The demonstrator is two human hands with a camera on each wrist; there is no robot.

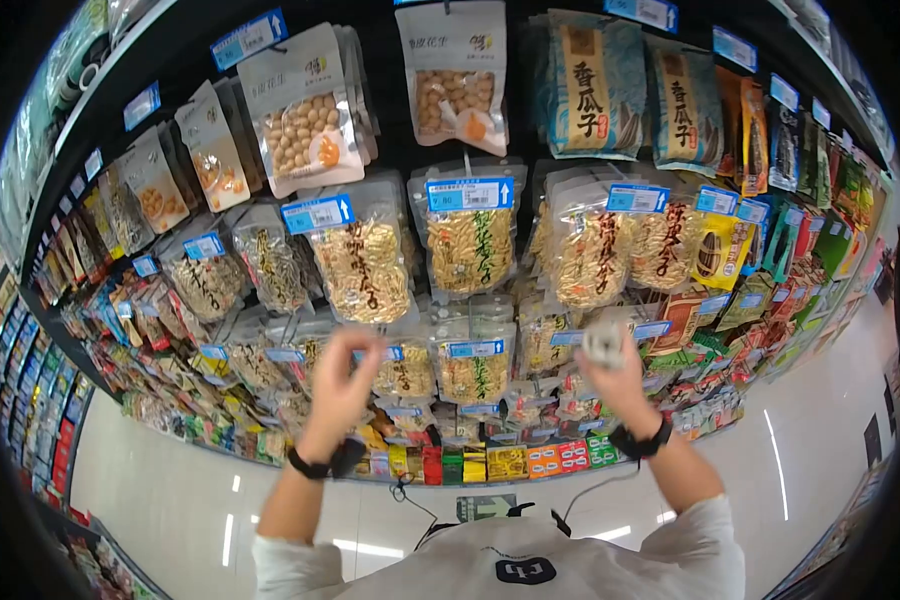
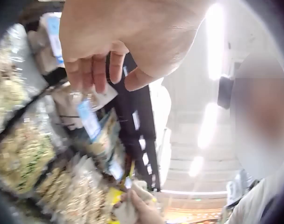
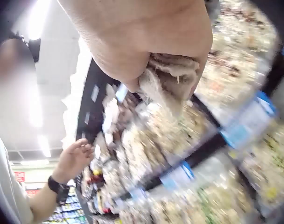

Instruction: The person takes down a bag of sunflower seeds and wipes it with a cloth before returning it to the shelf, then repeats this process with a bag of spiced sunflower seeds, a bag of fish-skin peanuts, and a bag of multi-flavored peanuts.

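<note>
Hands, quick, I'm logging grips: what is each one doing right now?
Left hand: fingers bent at a blue price tag; whether it grips cannot be told.
Right hand: holding a cloth.

Black display rack (image 1: pixel 400 150) — hung with seed and nut bags (image 1: pixel 467 240), blue price tags (image 1: pixel 468 193).

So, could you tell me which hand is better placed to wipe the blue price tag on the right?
The right hand, probably: it grips the cloth and is raised just beside that blue price tag. The left hand holds nothing and reaches toward a tag further left.
</note>
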